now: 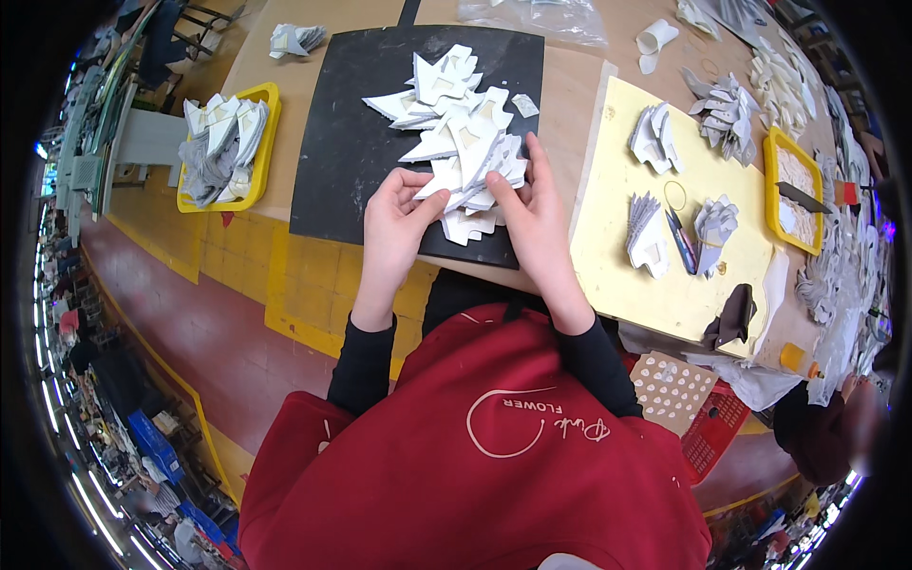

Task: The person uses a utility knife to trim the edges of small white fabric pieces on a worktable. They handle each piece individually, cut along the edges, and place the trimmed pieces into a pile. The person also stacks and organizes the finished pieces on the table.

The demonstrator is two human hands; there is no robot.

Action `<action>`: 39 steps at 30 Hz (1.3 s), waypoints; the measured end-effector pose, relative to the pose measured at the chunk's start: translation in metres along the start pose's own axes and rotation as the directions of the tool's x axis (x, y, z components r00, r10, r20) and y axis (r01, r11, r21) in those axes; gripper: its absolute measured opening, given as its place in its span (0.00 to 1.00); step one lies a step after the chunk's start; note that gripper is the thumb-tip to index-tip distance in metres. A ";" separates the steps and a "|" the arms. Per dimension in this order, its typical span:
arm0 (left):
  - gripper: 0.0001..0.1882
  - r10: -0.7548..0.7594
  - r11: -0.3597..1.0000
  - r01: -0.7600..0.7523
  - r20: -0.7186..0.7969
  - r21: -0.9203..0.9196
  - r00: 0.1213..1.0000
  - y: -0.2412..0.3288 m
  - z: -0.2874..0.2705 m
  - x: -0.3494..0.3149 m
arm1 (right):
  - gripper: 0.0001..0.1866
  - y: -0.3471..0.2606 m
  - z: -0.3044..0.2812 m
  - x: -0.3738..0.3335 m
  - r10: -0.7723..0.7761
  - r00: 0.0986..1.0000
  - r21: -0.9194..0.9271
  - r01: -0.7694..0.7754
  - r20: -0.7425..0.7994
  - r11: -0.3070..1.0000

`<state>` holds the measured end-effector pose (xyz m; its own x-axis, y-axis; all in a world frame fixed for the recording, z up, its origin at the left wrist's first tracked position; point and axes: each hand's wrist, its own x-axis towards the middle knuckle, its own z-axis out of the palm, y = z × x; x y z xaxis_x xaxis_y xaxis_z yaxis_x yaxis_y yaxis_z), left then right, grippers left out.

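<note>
Jagged white card cutouts (pixel 456 142) heaped on matte black mat (pixel 342 142), both hands' fingers (pixel 418 195) gripping.

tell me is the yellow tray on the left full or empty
Full: the yellow tray is heaped above its rim with white and grey cardboard pieces.

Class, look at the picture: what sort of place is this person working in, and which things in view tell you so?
Probably a craft workshop or small factory floor: white die-cut card pieces piled on a black mat, a yellow tray of more pieces, and painted floor markings.
</note>
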<state>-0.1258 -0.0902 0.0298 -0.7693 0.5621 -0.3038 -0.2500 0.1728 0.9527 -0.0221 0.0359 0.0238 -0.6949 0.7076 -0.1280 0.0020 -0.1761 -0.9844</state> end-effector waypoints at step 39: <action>0.26 0.499 0.743 -0.484 0.101 0.462 0.861 0.031 0.035 0.006 | 0.26 -0.029 -0.104 -0.041 0.027 0.998 0.059 -0.024 -0.063 0.998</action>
<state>-0.1178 -0.0529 0.0572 -0.7279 0.6514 0.2141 0.4585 0.2301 0.8584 0.0808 0.0829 0.0449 -0.6483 0.7439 -0.1623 -0.0236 -0.2326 -0.9723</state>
